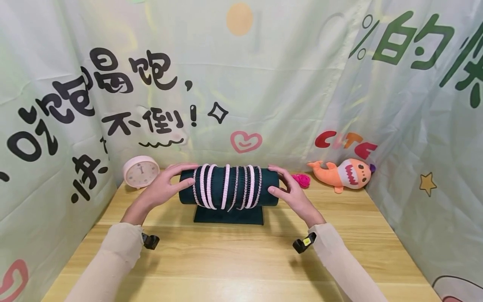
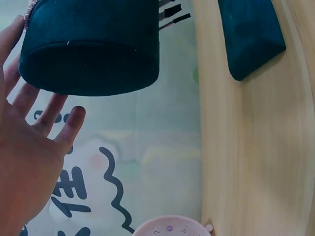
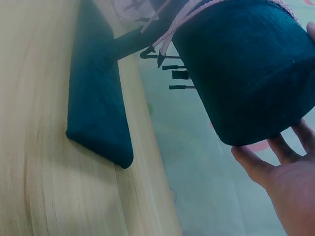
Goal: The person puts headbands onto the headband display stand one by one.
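A dark green velvet headband stand [image 1: 229,215] stands on the wooden table, its thick padded roll lying crosswise above a flat base. Several headbands sit round the roll, some pale pink and smooth like this headband [image 1: 225,191], others thin and braided like this one [image 1: 258,186]. My left hand [image 1: 170,184] grips the roll's left end, thumb in front and fingers over the top. At the other end my right hand [image 1: 292,191] holds the roll the same way. Both wrist views show fingers against the round ends and dark headband tips [image 3: 180,74] jutting out below.
A pink round clock [image 1: 141,172] stands behind my left forearm. Beyond the right hand are a bright pink flower [image 1: 302,180] and an orange shark plush [image 1: 341,174]. Printed fabric [image 1: 286,96] encloses the table [image 1: 226,260] at the back and sides.
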`<state>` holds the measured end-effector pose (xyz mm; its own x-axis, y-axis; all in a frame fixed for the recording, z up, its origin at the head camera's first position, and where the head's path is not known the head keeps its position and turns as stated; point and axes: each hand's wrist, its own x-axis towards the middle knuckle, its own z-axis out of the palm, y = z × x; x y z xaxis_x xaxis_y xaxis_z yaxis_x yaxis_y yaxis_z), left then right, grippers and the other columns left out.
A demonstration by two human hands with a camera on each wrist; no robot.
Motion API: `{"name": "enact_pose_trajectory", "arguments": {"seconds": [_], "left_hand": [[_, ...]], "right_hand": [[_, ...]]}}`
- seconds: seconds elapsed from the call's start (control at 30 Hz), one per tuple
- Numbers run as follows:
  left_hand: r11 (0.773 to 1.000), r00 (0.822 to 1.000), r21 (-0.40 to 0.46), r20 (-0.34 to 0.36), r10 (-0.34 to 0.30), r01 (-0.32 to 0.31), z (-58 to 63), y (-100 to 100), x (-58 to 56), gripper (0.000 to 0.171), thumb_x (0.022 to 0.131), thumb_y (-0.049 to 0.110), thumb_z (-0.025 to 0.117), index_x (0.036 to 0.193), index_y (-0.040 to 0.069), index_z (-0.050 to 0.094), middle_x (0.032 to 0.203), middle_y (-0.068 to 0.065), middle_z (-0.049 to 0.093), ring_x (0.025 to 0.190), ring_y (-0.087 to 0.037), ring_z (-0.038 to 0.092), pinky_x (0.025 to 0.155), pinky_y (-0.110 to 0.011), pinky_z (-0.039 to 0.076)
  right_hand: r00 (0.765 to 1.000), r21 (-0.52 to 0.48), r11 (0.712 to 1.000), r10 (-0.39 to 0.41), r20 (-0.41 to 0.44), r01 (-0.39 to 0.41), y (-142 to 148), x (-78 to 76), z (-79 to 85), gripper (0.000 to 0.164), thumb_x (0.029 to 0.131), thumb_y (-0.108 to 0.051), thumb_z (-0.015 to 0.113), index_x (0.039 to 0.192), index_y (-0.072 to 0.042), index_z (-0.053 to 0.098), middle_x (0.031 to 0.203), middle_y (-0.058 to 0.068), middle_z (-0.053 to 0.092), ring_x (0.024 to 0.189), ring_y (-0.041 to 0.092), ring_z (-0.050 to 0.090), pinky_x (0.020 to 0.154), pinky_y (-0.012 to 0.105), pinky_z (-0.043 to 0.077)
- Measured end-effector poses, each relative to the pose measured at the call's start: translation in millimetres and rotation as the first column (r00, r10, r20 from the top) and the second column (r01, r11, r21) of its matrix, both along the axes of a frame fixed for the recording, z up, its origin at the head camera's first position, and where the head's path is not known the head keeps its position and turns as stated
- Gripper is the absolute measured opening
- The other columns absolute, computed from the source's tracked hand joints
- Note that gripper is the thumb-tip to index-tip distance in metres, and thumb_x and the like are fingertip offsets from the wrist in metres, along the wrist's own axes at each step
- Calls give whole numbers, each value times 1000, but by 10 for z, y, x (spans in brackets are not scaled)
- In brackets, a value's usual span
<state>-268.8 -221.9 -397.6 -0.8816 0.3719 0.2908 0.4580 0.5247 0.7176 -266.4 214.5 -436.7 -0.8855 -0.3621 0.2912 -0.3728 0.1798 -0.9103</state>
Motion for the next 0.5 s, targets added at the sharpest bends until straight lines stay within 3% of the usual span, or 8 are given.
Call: {"name": "enact_pose_trajectory", "arguments": {"seconds": [0.5], "left_hand": [[999, 1000, 42, 12, -26, 26, 5, -23, -45, 44, 111, 28, 65, 154, 16, 62, 161, -10, 57, 152, -36, 47, 125, -65, 34]], "right_hand": [[1000, 15, 1000, -14, 0, 14, 19, 2, 66, 62, 107, -23, 70, 164, -26, 46, 175, 4, 36, 162, 43, 30, 123, 71, 37]]}}
